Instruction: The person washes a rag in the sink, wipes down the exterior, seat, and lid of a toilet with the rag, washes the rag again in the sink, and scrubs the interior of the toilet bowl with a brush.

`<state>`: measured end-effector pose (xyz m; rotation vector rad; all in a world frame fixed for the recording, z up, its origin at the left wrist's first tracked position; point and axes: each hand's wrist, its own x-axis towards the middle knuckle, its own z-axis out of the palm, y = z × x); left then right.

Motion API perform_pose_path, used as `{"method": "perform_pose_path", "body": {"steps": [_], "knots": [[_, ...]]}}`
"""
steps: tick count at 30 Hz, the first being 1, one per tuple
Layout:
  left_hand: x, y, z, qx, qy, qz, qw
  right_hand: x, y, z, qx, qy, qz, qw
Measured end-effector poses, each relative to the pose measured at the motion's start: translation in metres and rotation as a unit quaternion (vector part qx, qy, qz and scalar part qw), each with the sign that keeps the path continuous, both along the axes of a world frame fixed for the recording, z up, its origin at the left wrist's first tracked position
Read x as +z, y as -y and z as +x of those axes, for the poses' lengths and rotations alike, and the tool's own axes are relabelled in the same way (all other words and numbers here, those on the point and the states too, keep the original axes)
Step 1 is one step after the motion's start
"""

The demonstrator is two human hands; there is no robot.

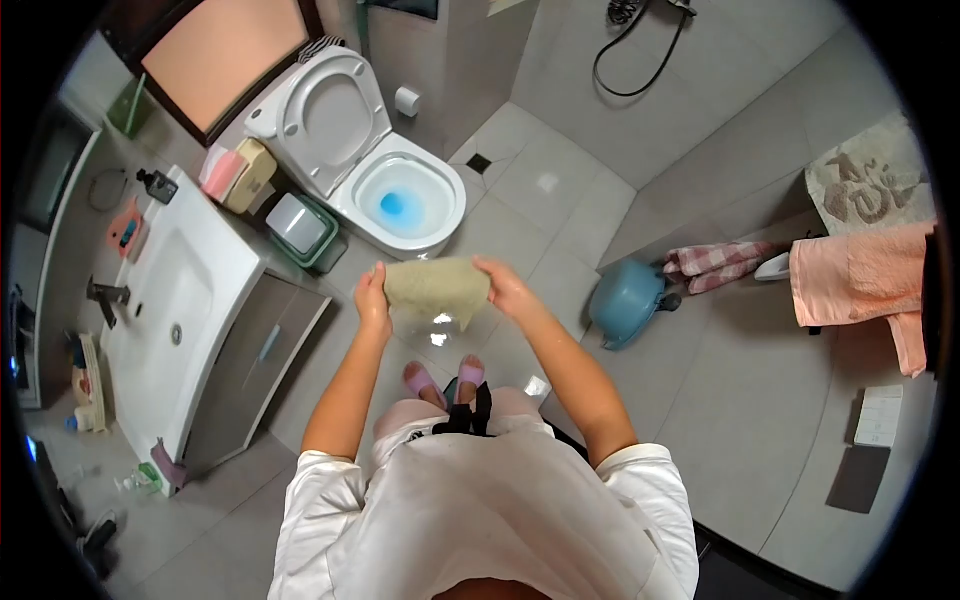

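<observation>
A pale yellow-green cloth (436, 288) is stretched between my two hands, above the floor in front of the toilet. My left hand (373, 300) pinches its left upper corner, and my right hand (503, 288) grips the right upper corner. The lower edge of the cloth hangs loose, with a small point dangling near the right. Just beyond it stands the white toilet (452, 196), its lid and seat raised and blue water in the bowl.
At left is a white sink (190, 290) with a dark faucet (108, 294) over a grey cabinet (250, 390). A small green trash bin (325, 255) sits beside the toilet. On the right are a blue basin (622, 305) and a hanging peach towel (860, 275).
</observation>
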<state>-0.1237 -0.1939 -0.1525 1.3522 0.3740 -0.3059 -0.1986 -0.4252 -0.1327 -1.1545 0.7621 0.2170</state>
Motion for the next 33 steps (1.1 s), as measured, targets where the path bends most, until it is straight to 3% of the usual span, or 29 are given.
{"method": "perform_pose_path", "body": {"steps": [2, 3, 4, 5, 6, 8, 9, 10, 11, 12, 14, 17, 20, 23, 25, 29, 31, 33], "knots": [[0.023, 0.001, 0.002, 0.029, -0.020, -0.108, 0.994, 0.000, 0.016, 0.005, -0.021, 0.151, 0.286, 0.946], [0.013, -0.002, 0.007, 0.034, -0.022, -0.106, 0.994, -0.010, 0.023, 0.007, -0.017, 0.147, 0.289, 0.946], [-0.004, -0.005, 0.010, -0.043, -0.040, -0.011, 0.998, -0.025, 0.028, 0.006, 0.112, 0.080, 0.051, 0.989], [-0.019, -0.008, 0.011, -0.121, -0.057, 0.083, 0.988, -0.040, 0.030, 0.005, 0.233, 0.010, -0.191, 0.954], [-0.012, -0.005, 0.013, -0.089, -0.016, 0.084, 0.992, -0.031, 0.028, 0.006, 0.234, 0.012, -0.191, 0.953], [-0.004, 0.002, 0.029, -0.057, 0.045, 0.069, 0.995, 0.000, 0.025, 0.014, 0.026, 0.097, 0.045, 0.994], [-0.011, -0.001, 0.024, -0.027, 0.091, 0.059, 0.994, -0.005, 0.025, 0.009, 0.028, 0.087, 0.047, 0.995], [-0.018, -0.006, 0.028, -0.096, 0.090, 0.103, 0.986, -0.007, 0.029, 0.009, 0.092, 0.049, -0.090, 0.990], [-0.020, -0.006, 0.033, -0.095, 0.097, 0.101, 0.986, -0.005, 0.035, 0.020, 0.152, 0.025, -0.231, 0.961], [-0.013, -0.006, 0.037, -0.086, 0.076, 0.090, 0.989, 0.003, 0.037, 0.026, 0.150, 0.032, -0.235, 0.960], [-0.009, -0.009, 0.033, -0.074, 0.043, 0.080, 0.993, 0.008, 0.034, 0.018, 0.054, 0.086, -0.097, 0.990], [0.002, -0.011, 0.036, -0.080, 0.006, -0.008, 0.997, 0.005, 0.037, 0.019, -0.023, 0.117, -0.006, 0.993], [0.007, -0.011, 0.039, -0.056, -0.026, -0.043, 0.997, 0.016, 0.033, 0.020, -0.019, 0.125, -0.047, 0.991], [0.005, -0.012, 0.046, 0.001, 0.024, -0.033, 0.999, 0.009, 0.041, 0.025, 0.004, 0.151, -0.130, 0.980], [0.007, -0.012, 0.049, 0.024, 0.081, 0.031, 0.996, 0.008, 0.045, 0.028, 0.002, 0.152, -0.152, 0.977], [0.019, -0.012, 0.048, 0.015, 0.119, -0.023, 0.993, 0.022, 0.034, 0.026, -0.051, 0.185, -0.203, 0.960], [0.014, -0.020, 0.054, -0.093, 0.163, 0.126, 0.974, 0.014, 0.043, 0.028, -0.013, 0.179, -0.218, 0.959], [0.016, -0.021, 0.054, -0.126, 0.178, 0.157, 0.963, 0.010, 0.047, 0.028, 0.025, 0.173, -0.232, 0.957]]}}
